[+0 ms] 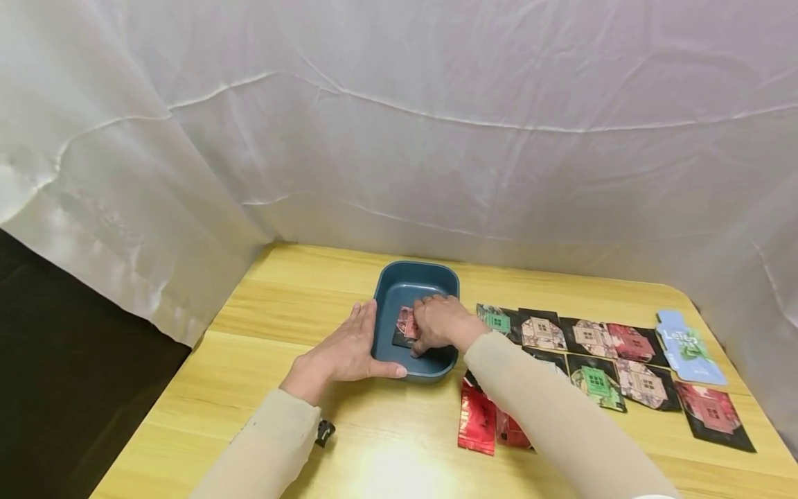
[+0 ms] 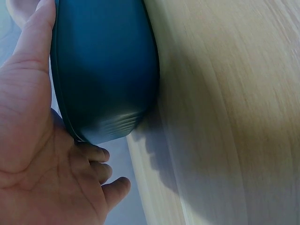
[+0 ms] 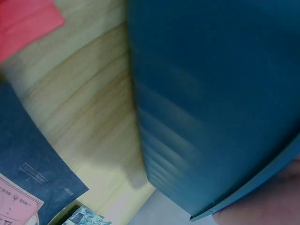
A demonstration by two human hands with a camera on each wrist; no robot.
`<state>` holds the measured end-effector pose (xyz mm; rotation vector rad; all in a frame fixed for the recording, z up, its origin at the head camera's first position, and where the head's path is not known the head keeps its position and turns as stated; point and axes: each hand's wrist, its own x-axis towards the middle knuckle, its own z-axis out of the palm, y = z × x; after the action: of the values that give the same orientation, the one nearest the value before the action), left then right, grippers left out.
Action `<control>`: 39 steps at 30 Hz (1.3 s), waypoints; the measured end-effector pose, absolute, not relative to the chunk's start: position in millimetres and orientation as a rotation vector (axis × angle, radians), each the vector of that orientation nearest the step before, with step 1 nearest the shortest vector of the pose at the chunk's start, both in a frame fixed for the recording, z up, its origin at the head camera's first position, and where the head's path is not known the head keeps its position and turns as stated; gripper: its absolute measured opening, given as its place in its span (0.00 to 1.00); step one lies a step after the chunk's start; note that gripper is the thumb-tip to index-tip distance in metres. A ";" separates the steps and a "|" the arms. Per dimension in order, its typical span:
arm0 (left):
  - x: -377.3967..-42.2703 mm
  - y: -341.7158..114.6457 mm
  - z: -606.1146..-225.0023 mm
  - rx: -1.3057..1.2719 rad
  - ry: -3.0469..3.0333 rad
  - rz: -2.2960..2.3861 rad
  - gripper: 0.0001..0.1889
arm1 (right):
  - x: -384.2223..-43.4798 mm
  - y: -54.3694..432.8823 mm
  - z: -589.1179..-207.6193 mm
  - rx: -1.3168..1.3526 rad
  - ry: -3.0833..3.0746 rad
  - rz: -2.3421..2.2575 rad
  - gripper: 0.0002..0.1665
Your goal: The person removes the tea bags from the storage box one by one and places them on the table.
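A deep teal plastic bin (image 1: 416, 274) sits on the wooden table. Inside it is a black sachet with a pink label (image 1: 404, 324). My right hand (image 1: 441, 322) reaches into the bin and holds the sachet's right side with curled fingers, thumb pointing down; the fingertips are partly hidden. My left hand (image 1: 346, 346) rests against the bin's left side, fingers straight, thumb along the near rim. In the left wrist view the left palm (image 2: 42, 140) lies beside the bin's wall (image 2: 108, 70). The right wrist view shows mostly the bin's outer wall (image 3: 215, 108).
Rows of flat black sachets with pink or green labels (image 1: 597, 384) lie right of the bin, beside a light blue card (image 1: 690, 350). Red sachets (image 1: 477, 419) lie under the right forearm. A small black object (image 1: 325, 432) sits by the left sleeve. White cloth (image 1: 436, 173) hangs behind the table.
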<state>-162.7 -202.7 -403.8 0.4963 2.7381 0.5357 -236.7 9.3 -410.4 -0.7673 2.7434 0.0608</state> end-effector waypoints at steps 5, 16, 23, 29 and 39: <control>-163.9 -201.6 -402.2 0.509 2.744 0.530 0.76 | -236.8 10.3 -409.9 -0.777 2.763 0.018 0.58; -161.8 -199.0 -400.0 0.505 2.746 0.535 0.76 | -240.1 10.8 -409.1 -0.767 2.770 0.009 0.55; -161.3 -198.8 -399.7 0.495 2.739 0.542 0.75 | -238.0 12.1 -412.4 -0.778 2.826 -0.005 0.55; -161.5 -198.6 -400.7 0.491 2.732 0.525 0.75 | -239.5 13.4 -415.5 -0.779 2.838 -0.027 0.56; -161.5 -201.4 -398.8 0.473 2.719 0.525 0.75 | -236.1 22.7 -388.4 -0.876 2.850 -0.207 0.53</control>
<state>-161.5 -201.4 -398.8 0.4730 2.7190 0.5250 -236.1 22.7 -388.4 -0.8762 2.8501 -0.2071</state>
